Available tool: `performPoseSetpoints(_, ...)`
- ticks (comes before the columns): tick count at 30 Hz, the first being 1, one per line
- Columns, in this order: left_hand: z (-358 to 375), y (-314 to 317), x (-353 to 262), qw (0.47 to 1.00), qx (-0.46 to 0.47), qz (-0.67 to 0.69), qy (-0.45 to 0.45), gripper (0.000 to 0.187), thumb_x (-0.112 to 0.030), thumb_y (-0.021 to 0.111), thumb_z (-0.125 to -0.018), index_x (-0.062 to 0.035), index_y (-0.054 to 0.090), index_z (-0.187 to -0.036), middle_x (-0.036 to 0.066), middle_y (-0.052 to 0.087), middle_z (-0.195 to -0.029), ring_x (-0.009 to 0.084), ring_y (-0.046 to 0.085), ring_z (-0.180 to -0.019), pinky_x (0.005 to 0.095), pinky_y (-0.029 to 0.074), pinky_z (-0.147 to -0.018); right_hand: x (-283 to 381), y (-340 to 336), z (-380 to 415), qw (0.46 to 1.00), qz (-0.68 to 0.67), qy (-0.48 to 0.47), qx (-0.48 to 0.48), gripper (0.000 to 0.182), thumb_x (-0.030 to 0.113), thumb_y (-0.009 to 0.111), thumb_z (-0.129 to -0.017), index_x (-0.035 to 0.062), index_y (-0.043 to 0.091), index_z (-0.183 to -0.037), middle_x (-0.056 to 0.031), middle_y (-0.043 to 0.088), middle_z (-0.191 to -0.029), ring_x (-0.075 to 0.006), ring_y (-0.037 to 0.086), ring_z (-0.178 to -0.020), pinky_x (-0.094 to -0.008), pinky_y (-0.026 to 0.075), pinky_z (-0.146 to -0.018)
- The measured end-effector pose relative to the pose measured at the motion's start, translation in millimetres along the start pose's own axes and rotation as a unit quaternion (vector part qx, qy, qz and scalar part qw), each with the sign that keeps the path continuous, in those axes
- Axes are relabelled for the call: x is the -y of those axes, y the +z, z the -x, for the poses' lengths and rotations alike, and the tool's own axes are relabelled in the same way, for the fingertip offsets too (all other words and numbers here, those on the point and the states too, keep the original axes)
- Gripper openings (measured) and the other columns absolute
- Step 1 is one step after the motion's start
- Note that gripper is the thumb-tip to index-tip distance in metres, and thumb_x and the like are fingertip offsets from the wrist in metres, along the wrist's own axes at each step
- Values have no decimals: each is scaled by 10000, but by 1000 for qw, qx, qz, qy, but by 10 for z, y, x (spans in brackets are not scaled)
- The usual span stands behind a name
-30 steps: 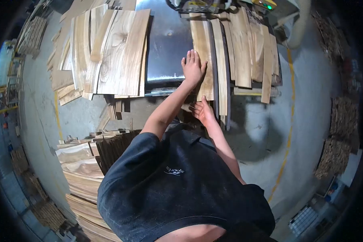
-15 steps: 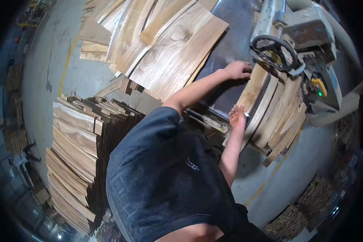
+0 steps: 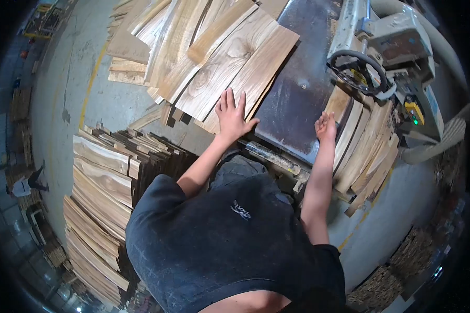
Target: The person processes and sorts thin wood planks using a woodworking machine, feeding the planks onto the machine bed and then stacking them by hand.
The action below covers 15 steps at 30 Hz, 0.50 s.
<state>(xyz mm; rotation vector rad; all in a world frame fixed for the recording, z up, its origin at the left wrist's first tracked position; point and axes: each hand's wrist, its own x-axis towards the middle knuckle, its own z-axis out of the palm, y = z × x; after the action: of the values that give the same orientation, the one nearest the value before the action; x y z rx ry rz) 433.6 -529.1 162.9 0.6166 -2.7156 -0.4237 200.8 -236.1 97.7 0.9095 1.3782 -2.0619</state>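
Note:
My left hand is spread, fingers apart, over the near end of a wide pale wooden board on top of a pile. The board has a dark seam and a knot. My right hand is palm up with loosely bent fingers and nothing visible in it. Its fingertips are right by the near end of a plank lying along the right side of the dark metal machine table. The far end of that plank goes out of sight under the black handwheel.
Long curved-edge boards lie right of the machine table. A control box with a yellow panel and a ribbed hose stand beyond them. At left, a tall stack of boards rises from the floor. A distant person is at far left.
My left hand has moved from beside the plank on the machine table back left to the board pile, its fingers spreading. My right hand has moved forward along the plank.

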Motion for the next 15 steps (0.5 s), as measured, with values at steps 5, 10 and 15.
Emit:
performPoseSetpoints(5,-247,-3,-81,993,39,84,-68,827,-453,851,-601,-218,577,-1344,324,405,-1365,506,354,-1263,552,301,-1057,-203,62,192,981,-4,-168,99,263,311,619,-972,78,598,-1093,-64,690,-966,-154,659,-847,-332,562,-798)
performPoseSetpoints(10,-178,-434,-90,747,182,624,-139,618,-200,703,-874,-42,479,-1427,77,702,-888,83,628,-717,234,517,-682,-713,-168,1014,972,-67,-101,199,362,322,562,-1001,59,515,-1246,-110,627,-1166,-236,604,-1112,-376,506,-960)
performPoseSetpoints(15,449,-550,-414,740,263,595,-174,779,-125,658,-924,-82,210,-1560,-83,434,-682,24,379,-572,189,308,-500,-1369,-499,2005,953,148,3,263,608,392,518,-1000,167,318,-1528,-82,446,-1468,-218,482,-1284,-423,443,-993)
